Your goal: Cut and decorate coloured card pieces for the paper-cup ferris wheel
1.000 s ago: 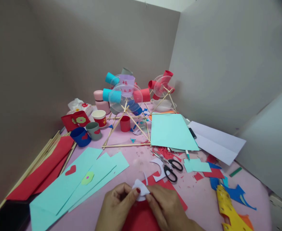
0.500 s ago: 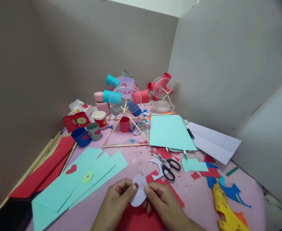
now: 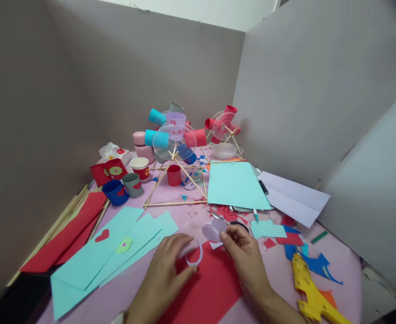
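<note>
My left hand (image 3: 166,270) curls around a curved piece of lavender paper (image 3: 200,256), whose looped edge shows between thumb and fingers. Between the thumb and fingers of my right hand (image 3: 240,245) is a lavender paper circle (image 3: 218,230), with a second rounded lobe on its left side; whether it is one folded piece or two I cannot tell. Both hands are above a red paper sheet (image 3: 211,288) lying on the table. Just behind my right hand lie scissors (image 3: 241,224) with black handles, partly hidden by the hand and the paper.
Turquoise sheets (image 3: 117,252) lie to the left, near small paper cups (image 3: 115,193). A stick-framed wheel (image 3: 174,139) stands ahead, another (image 3: 223,126) behind it. A turquoise sheet stack (image 3: 236,186), paper scraps (image 3: 319,265) and a yellow glue gun (image 3: 308,288) occupy the right.
My hands have moved apart. The lavender circle has gone up and right in my right hand, while my left hand now has the curved lavender paper. More of the red sheet shows.
</note>
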`<action>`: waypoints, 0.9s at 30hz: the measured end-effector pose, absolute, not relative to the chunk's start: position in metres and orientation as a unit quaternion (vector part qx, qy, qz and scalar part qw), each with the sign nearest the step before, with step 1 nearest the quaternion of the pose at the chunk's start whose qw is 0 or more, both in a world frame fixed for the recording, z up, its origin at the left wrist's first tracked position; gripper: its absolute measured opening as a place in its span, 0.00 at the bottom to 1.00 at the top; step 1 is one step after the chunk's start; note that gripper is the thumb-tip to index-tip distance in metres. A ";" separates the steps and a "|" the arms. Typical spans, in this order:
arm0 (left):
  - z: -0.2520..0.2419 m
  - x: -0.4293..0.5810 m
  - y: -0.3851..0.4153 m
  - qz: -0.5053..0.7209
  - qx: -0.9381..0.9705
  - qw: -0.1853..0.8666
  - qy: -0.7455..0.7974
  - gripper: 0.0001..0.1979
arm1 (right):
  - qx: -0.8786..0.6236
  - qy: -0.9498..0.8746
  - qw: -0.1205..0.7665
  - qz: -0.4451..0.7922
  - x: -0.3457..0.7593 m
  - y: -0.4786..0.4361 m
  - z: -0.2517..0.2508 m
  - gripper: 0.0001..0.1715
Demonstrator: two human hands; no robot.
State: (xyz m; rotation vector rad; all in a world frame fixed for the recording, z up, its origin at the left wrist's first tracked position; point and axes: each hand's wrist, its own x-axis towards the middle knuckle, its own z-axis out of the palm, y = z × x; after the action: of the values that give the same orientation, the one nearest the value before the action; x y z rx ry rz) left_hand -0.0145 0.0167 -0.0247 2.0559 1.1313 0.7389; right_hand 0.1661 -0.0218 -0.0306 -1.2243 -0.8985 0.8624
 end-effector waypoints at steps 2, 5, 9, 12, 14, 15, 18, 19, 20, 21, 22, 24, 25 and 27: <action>-0.028 -0.013 0.025 0.238 0.857 0.200 0.412 0.19 | -0.517 -0.321 0.643 0.466 0.167 -0.018 -0.032 0.10; -0.026 -0.012 0.038 0.264 0.841 0.079 0.467 0.14 | -0.499 -0.314 0.596 0.545 0.162 -0.019 -0.035 0.13; -0.019 -0.020 0.036 0.314 0.799 0.113 0.501 0.13 | -0.493 -0.353 0.490 0.626 0.149 -0.027 -0.042 0.12; -0.021 -0.024 0.018 0.280 0.809 0.185 0.483 0.11 | -0.530 -0.383 0.439 0.616 0.139 -0.030 -0.047 0.08; -0.028 -0.024 0.006 0.246 0.834 0.194 0.455 0.10 | -0.558 -0.398 0.424 0.592 0.134 -0.031 -0.049 0.08; -0.031 -0.023 0.002 0.230 0.846 0.190 0.443 0.10 | -0.567 -0.404 0.418 0.584 0.133 -0.030 -0.050 0.09; -0.038 -0.018 -0.002 0.196 0.862 0.170 0.435 0.11 | -0.583 -0.431 0.399 0.561 0.133 -0.030 -0.052 0.12; -0.038 -0.017 -0.001 0.190 0.864 0.165 0.435 0.11 | -0.589 -0.447 0.388 0.550 0.134 -0.030 -0.052 0.13; -0.038 -0.017 0.000 0.185 0.865 0.162 0.436 0.11 | -0.597 -0.466 0.375 0.535 0.136 -0.031 -0.053 0.13; -0.038 -0.016 0.002 0.182 0.866 0.162 0.437 0.11 | -0.606 -0.490 0.364 0.510 0.139 -0.032 -0.054 0.13; -0.036 -0.017 0.003 0.182 0.866 0.164 0.436 0.11 | -0.617 -0.519 0.356 0.473 0.142 -0.032 -0.054 0.13; -0.034 -0.018 0.004 0.188 0.865 0.169 0.434 0.10 | -0.636 -0.584 0.338 0.376 0.147 -0.033 -0.054 0.13; -0.034 -0.019 0.004 0.193 0.864 0.172 0.433 0.10 | -0.642 -0.612 0.326 0.326 0.149 -0.033 -0.053 0.12; -0.033 -0.020 0.003 0.205 0.861 0.178 0.430 0.10 | -0.649 -0.650 0.295 0.262 0.152 -0.032 -0.050 0.11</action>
State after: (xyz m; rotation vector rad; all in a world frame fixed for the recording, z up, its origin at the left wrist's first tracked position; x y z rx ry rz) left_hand -0.0196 0.0028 -0.0330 2.4352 1.2178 0.5811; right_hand 0.1516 -0.0324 -0.0501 -1.7284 -1.7303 0.6960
